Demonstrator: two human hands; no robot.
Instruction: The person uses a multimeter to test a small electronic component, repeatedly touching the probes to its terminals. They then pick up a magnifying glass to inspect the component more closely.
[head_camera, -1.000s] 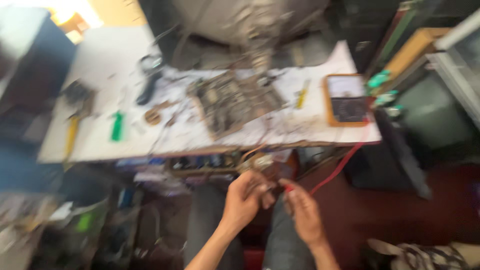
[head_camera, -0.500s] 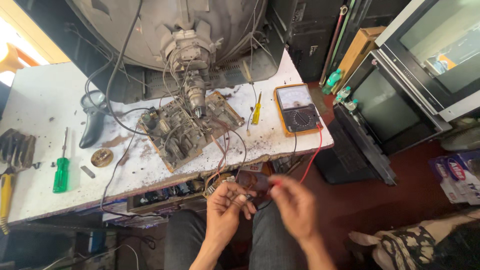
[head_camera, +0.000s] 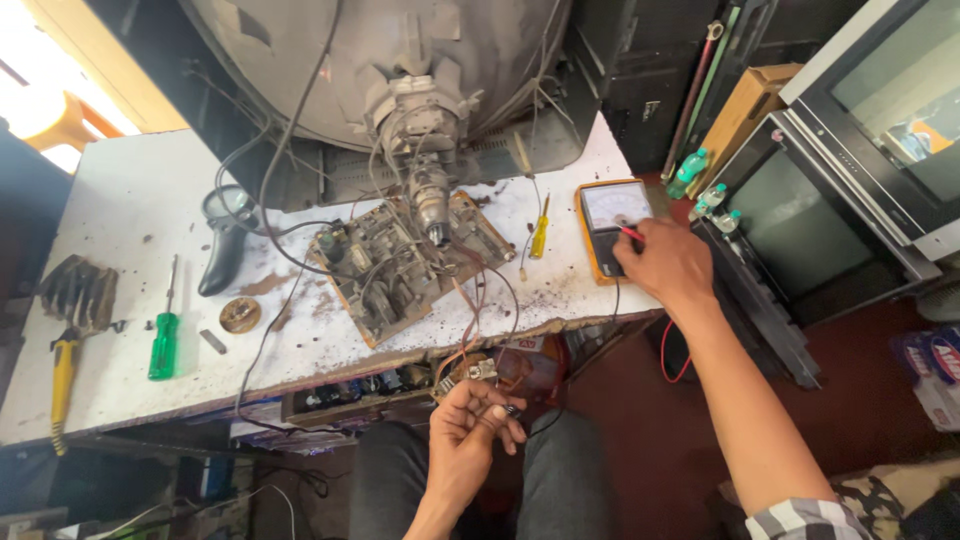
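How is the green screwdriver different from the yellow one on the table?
The green screwdriver lies far to the left on the white table, standing nearly upright in the picture; the yellow screwdriver lies near the middle, beside the orange-cased meter. The green one has a green handle, the yellow one a yellow handle. The right hand rests close to the yellow one, far from the green. Both lie flat, untouched.

Circuit board (head_camera: 405, 265) as landmark. Left of it: open white tabletop (head_camera: 120, 215), room to pass. Behind: picture tube (head_camera: 400, 60) blocks. Wires (head_camera: 470, 300) drape its front edge. Right: yellow screwdriver (head_camera: 539, 235), then multimeter (head_camera: 612, 225) under right hand (head_camera: 668, 262).
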